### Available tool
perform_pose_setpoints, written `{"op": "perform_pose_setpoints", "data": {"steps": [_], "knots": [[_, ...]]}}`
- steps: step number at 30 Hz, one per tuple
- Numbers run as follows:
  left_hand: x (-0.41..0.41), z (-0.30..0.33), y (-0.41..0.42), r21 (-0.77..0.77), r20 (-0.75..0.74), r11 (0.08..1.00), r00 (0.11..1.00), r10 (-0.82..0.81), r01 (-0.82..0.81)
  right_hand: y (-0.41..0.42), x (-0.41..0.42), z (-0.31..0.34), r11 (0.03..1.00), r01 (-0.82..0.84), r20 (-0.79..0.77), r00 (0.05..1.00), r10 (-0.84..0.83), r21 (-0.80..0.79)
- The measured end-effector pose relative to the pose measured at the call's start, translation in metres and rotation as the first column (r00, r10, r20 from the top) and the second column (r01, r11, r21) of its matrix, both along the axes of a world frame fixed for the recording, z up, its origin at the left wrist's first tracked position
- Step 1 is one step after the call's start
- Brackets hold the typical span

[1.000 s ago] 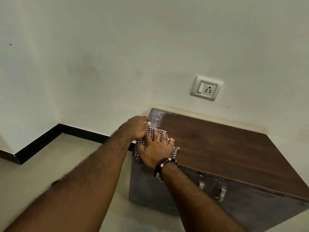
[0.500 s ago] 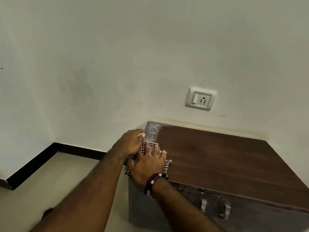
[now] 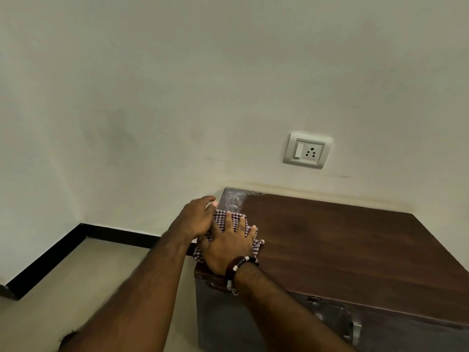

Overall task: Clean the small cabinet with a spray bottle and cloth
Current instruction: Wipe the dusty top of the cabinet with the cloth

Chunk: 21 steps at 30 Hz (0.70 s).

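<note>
Cabinet (image 3: 342, 245): a dark brown wooden top over grey metal sides is seen; it is set against the wall, under and to the right of both hands.
Residue (image 3: 232, 200): a whitish, smeared patch is seen on the top's far left corner, just beyond the fingertips.
Cloth (image 3: 224, 217): a red-and-white checked weave is shown, bunched at the top's left edge, pressed flat beneath the right hand and touched by the left.
Right hand (image 3: 228, 245): laid palm down on the cloth, fingers straight and spread; a dark bracelet (image 3: 239, 265) is worn at the wrist.
Left hand (image 3: 196, 218): placed over the cloth's left side at the cabinet's edge; fingers are bent, but whether cloth is gripped cannot be told.
Hidden: most of the cloth is covered by the hands; the cabinet's right end and lower front are cut off.
Handles (image 3: 355, 331): blurred metal fittings are made out on the front, below the right forearm.
Count: one cabinet, one cloth, two hands, one wall socket (image 3: 307, 150) beyond the hands.
</note>
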<state>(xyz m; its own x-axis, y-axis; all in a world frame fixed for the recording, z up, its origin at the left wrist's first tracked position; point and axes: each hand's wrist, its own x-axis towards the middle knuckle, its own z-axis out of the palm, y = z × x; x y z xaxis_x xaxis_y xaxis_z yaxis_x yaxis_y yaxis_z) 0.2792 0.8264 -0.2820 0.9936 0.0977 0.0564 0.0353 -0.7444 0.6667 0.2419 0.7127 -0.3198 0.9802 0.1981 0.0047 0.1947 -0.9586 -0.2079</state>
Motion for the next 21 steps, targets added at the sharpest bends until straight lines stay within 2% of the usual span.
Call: {"op": "perform_pose_setpoints", "data": {"steps": [4, 8, 13, 18, 21], "knots": [[-0.001, 0.0, -0.007, -0.032, -0.006, 0.999, 1.0, -0.006, 0.006, -0.009, 0.027, 0.008, 0.997, 0.072, -0.031, 0.997, -0.073, -0.023], [0.006, -0.004, -0.006, -0.066, 0.003, 0.998, 1.0, 0.006, -0.006, -0.012, 0.039, 0.004, 0.999, -0.034, -0.032, 0.999, 0.033, -0.032], [0.014, -0.011, -0.007, -0.093, 0.017, 0.996, 1.0, 0.01, -0.009, -0.02, 0.067, 0.01, 0.998, 0.029, -0.066, 0.997, -0.032, -0.049], [0.024, -0.016, -0.004, -0.082, 0.044, 0.996, 0.999, 0.023, -0.019, -0.026, 0.074, 0.005, 0.998, -0.046, -0.048, 0.998, 0.044, -0.048], [0.025, -0.021, -0.007, -0.09, 0.029, 0.996, 1.0, 0.008, -0.005, -0.022, 0.09, 0.007, 0.998, 0.05, -0.06, 0.997, -0.053, -0.043]]}}
